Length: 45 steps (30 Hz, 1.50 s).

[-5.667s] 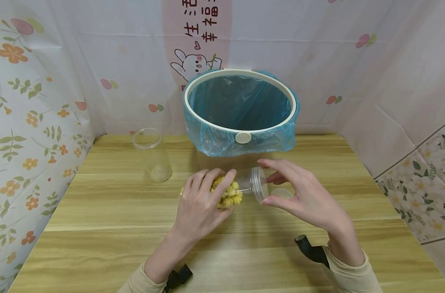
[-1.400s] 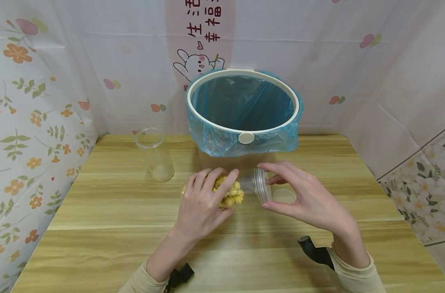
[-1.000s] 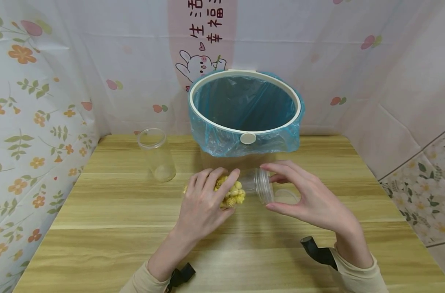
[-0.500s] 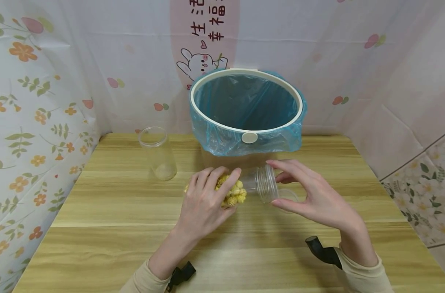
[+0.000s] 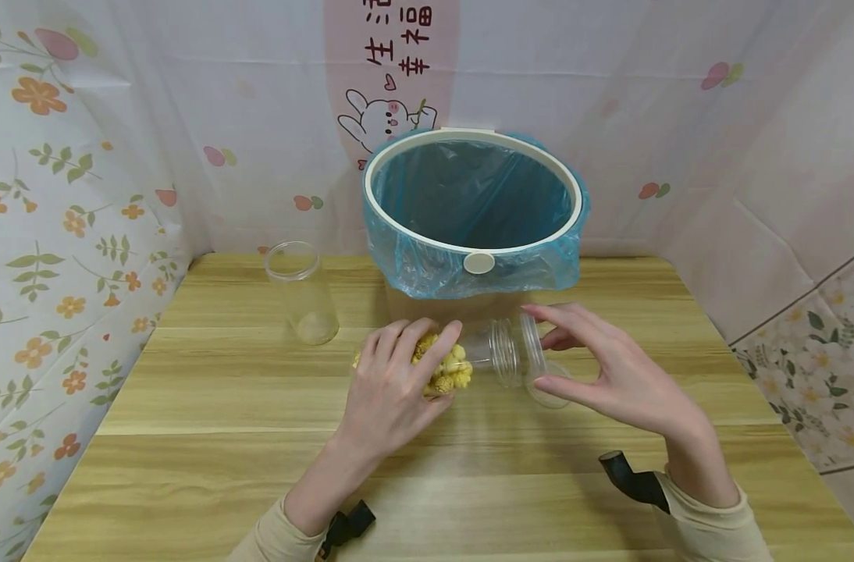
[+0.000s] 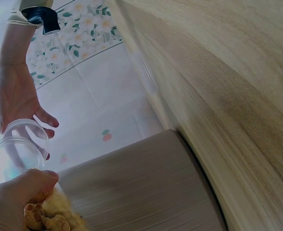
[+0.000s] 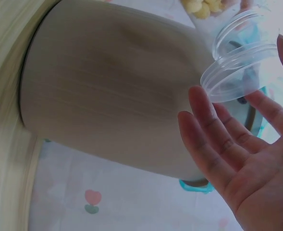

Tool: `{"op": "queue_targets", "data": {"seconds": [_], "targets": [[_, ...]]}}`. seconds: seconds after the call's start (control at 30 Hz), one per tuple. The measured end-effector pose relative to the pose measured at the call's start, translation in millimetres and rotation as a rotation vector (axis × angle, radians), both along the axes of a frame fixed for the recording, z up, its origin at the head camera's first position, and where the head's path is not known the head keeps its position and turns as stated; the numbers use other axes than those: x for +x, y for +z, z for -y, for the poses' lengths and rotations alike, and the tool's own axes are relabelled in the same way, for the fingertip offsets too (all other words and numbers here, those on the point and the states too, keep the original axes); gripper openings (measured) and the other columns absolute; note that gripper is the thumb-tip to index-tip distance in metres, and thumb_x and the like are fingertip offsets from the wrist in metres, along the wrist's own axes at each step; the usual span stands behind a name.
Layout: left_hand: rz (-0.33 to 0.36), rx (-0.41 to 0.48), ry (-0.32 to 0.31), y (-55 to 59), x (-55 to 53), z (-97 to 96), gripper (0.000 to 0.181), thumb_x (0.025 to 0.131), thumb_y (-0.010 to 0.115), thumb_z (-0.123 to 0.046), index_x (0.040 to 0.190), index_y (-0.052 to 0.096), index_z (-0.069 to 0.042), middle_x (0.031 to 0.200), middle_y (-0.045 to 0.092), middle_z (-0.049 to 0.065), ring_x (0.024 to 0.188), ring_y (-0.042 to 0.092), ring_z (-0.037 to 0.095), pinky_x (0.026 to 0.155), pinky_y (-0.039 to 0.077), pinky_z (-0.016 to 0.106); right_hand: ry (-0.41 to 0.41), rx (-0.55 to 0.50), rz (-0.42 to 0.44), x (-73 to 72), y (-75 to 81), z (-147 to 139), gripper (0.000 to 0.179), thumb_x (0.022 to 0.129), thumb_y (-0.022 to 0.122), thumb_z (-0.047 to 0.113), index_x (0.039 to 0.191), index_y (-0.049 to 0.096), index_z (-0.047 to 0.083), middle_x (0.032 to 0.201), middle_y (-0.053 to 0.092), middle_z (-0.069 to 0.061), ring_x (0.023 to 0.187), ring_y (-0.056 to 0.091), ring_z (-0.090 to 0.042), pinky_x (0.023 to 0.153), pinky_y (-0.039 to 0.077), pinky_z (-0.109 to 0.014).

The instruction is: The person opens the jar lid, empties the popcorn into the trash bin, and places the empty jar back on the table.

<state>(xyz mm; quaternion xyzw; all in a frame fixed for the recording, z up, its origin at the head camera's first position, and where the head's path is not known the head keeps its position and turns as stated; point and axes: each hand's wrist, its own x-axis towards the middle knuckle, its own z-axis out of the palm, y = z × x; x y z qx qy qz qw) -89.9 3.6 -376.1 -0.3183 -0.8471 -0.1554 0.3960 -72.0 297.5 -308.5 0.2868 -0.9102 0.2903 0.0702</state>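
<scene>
My left hand [image 5: 392, 382] grips a clear jar [image 5: 479, 343] tipped on its side, its threaded mouth facing right. Yellow popcorn [image 5: 451, 373] fills the part of the jar near my fingers, which hide some of it. At the mouth, my right hand [image 5: 620, 375] pinches a clear lid [image 5: 534, 343] by its edge between thumb and fingers. In the right wrist view a narrow gap shows between the lid [image 7: 237, 72] and the jar's rim [image 7: 239, 31]. The left wrist view also has the popcorn [image 6: 55, 214] beneath my thumb.
An empty clear jar [image 5: 304, 300] stands upright on the wooden table [image 5: 209, 390], to the left. Behind my hands is a bin [image 5: 478, 264] lined with a blue bag [image 5: 427, 273]. A clear round lid [image 5: 549, 394] lies flat below my right hand. Printed cloth hangs behind.
The lid has come off the jar's threaded mouth and moved right with my right hand. My left hand still holds the jar in nearly the same place.
</scene>
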Motion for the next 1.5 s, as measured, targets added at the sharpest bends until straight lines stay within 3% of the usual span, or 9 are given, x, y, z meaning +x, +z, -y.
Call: {"op": "queue_targets", "data": {"seconds": [0.47,0.7,1.07,1.5], "targets": [[0.001,0.003,-0.002,-0.2,-1.3,-0.2,0.080,0.065,0.086,-0.033,0.140,0.059,-0.023,0.122,0.067,0.005,0.108,0.061,0.027,0.088,0.053,0.042,-0.047,0.039,0.008,-1.6,-9.1,-16,0.083,0.083,0.086,0.020,0.154,0.045,0.030,0.147,0.055,0.012,0.108,0.069,-0.006,0.090,0.059,-0.029],[0.001,0.002,-0.001,-0.4,-1.4,-0.2,0.080,0.065,0.086,-0.034,0.139,0.060,-0.023,0.122,0.067,0.005,0.107,0.061,0.027,0.088,0.053,0.041,-0.063,0.054,0.011,-4.4,-16.3,-28,0.083,0.083,0.086,0.019,0.154,0.045,0.032,0.146,0.057,0.010,0.106,0.070,-0.008,0.088,0.057,-0.021],[0.000,0.005,-0.001,-0.9,-1.9,-0.4,0.078,0.065,0.084,-0.031,0.139,0.060,-0.023,0.122,0.067,0.005,0.107,0.060,0.026,0.087,0.052,0.041,-0.092,0.100,0.067,-9.0,-25.9,-45,0.079,0.086,0.084,0.026,0.154,0.044,0.033,0.146,0.057,0.006,0.103,0.070,-0.013,0.081,0.060,-0.025],[0.007,-0.001,-0.001,-1.4,-2.5,0.3,0.079,0.066,0.085,-0.032,0.140,0.059,-0.023,0.123,0.066,0.005,0.108,0.060,0.026,0.088,0.052,0.042,-0.138,0.200,0.070,-13.5,-38.3,-64,0.076,0.088,0.082,0.033,0.154,0.045,0.030,0.135,0.061,0.003,0.099,0.070,-0.016,0.077,0.058,-0.029]]}}
